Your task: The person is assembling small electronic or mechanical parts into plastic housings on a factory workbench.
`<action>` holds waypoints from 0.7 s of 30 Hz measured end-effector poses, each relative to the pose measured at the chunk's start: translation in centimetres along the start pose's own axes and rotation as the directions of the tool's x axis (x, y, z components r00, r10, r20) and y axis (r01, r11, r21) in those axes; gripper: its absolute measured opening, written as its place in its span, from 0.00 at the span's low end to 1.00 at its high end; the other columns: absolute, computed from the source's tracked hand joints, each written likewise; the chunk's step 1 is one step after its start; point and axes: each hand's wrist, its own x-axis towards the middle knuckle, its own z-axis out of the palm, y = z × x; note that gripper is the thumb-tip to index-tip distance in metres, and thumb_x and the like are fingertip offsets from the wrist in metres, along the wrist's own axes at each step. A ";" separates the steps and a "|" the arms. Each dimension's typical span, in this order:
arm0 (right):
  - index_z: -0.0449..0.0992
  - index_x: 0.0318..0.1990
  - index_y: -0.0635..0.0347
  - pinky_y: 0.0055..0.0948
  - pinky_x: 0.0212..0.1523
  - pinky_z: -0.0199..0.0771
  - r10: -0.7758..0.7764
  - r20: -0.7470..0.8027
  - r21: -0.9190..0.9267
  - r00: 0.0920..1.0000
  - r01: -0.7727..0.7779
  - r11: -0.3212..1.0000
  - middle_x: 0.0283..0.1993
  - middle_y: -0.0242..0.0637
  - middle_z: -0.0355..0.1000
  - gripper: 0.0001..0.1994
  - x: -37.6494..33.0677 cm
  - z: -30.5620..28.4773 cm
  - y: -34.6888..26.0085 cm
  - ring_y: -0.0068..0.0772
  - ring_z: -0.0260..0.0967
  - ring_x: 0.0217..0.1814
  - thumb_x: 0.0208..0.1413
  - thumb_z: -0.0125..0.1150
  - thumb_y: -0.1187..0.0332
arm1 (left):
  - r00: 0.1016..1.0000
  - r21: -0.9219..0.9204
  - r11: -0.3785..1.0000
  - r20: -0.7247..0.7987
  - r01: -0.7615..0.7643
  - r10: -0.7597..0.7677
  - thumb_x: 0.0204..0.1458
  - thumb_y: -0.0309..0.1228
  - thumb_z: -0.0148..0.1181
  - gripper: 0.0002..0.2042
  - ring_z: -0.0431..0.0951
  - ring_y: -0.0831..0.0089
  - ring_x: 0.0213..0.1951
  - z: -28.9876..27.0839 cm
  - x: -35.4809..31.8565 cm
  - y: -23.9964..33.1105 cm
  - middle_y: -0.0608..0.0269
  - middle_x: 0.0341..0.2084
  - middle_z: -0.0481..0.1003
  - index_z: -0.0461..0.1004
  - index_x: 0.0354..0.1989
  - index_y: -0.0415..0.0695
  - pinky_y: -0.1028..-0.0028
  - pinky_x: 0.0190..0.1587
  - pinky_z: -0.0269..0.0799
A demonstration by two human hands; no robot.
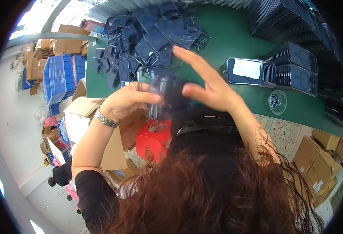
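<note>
My left hand (pixel 128 99), with a metal-band watch at the wrist, grips a small stack of dark phone cases with clear edges (pixel 165 95) over the table's near edge. Motion smears the stack, so single cases do not show well. On its other side, my right hand (pixel 214 89) is open, fingers stretched out and thumb close to the stack; whether they touch I cannot tell. Beyond both hands lies a loose heap of similar phone cases (pixel 152 45) on the green table (pixel 226 25). Right of my right hand, a neat row of nested cases (pixel 269 74) has a white sheet (pixel 246 69) on its front.
Tall stacks of cases (pixel 278 19) line the table's far right. A clear round bowl (pixel 283 102) with small dark pieces stands near the front edge. Below are a red stool (pixel 150 142) and cardboard boxes (pixel 315 167). Blue bins (pixel 58 80) stand at the left.
</note>
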 end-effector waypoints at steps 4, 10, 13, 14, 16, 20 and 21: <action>0.56 0.69 0.69 0.39 0.73 0.50 0.206 0.385 0.499 0.899 -0.391 0.773 0.72 0.50 0.57 0.50 -1.1 0.8 2.5 0.43 0.55 0.73 0.56 0.49 0.30 | 0.978 -0.019 0.999 0.206 0.029 -0.024 0.50 0.31 0.69 0.12 0.80 0.70 0.39 3.5 -0.6 0.8 0.55 0.36 0.81 0.79 0.39 0.37 0.73 0.46 0.73; 0.54 0.69 0.73 0.35 0.71 0.50 0.297 0.384 0.569 0.874 -0.478 0.669 0.70 0.48 0.57 0.47 -7.2 1.7 6.2 0.38 0.53 0.72 0.60 0.49 0.35 | 0.975 -0.313 0.950 0.215 0.007 0.063 0.63 0.39 0.57 0.18 0.75 0.78 0.31 3.7 2.0 -2.0 0.61 0.34 0.80 0.75 0.52 0.37 0.81 0.33 0.70; 0.56 0.68 0.72 0.31 0.67 0.57 0.317 0.347 0.679 0.883 -0.469 0.564 0.67 0.43 0.61 0.46 -7.9 0.9 5.4 0.31 0.58 0.68 0.59 0.50 0.35 | 0.927 -0.111 0.921 -0.088 -0.374 0.365 0.64 0.46 0.53 0.27 0.66 0.78 0.29 4.5 2.4 -4.4 0.55 0.51 0.75 0.68 0.60 0.33 0.76 0.35 0.67; 0.56 0.68 0.72 0.31 0.67 0.57 0.322 0.340 0.681 0.883 -0.468 0.563 0.67 0.43 0.61 0.46 -8.1 1.1 5.8 0.31 0.58 0.68 0.59 0.50 0.35 | 0.929 -0.110 0.923 -0.081 -0.368 0.361 0.64 0.46 0.53 0.27 0.66 0.78 0.29 4.7 2.9 -5.5 0.55 0.51 0.75 0.68 0.60 0.33 0.76 0.35 0.67; 0.57 0.68 0.69 0.30 0.64 0.63 0.384 0.330 0.746 0.862 -0.488 0.453 0.65 0.41 0.63 0.47 -8.7 1.1 6.0 0.29 0.61 0.65 0.58 0.52 0.32 | 0.622 0.160 0.672 -0.271 -0.724 0.735 0.49 0.52 0.70 0.42 0.74 0.76 0.39 5.6 4.4 -7.3 0.62 0.42 0.74 0.63 0.64 0.35 0.77 0.40 0.70; 0.59 0.68 0.66 0.34 0.66 0.65 0.487 0.371 0.782 0.791 -0.549 0.296 0.63 0.42 0.66 0.54 -7.7 2.1 5.0 0.31 0.65 0.64 0.47 0.55 0.25 | 0.648 -0.074 0.646 -0.152 -0.760 0.746 0.39 0.48 0.77 0.57 0.70 0.68 0.57 7.3 8.6 -8.5 0.58 0.58 0.67 0.45 0.74 0.40 0.66 0.61 0.65; 0.60 0.67 0.65 0.34 0.65 0.68 0.523 0.360 0.793 0.773 -0.548 0.264 0.63 0.42 0.67 0.51 -7.1 2.3 4.4 0.30 0.66 0.63 0.50 0.51 0.26 | 0.649 -0.079 0.646 -0.152 -0.759 0.745 0.39 0.48 0.77 0.57 0.70 0.68 0.57 7.4 9.2 -8.2 0.58 0.58 0.67 0.45 0.74 0.40 0.66 0.61 0.65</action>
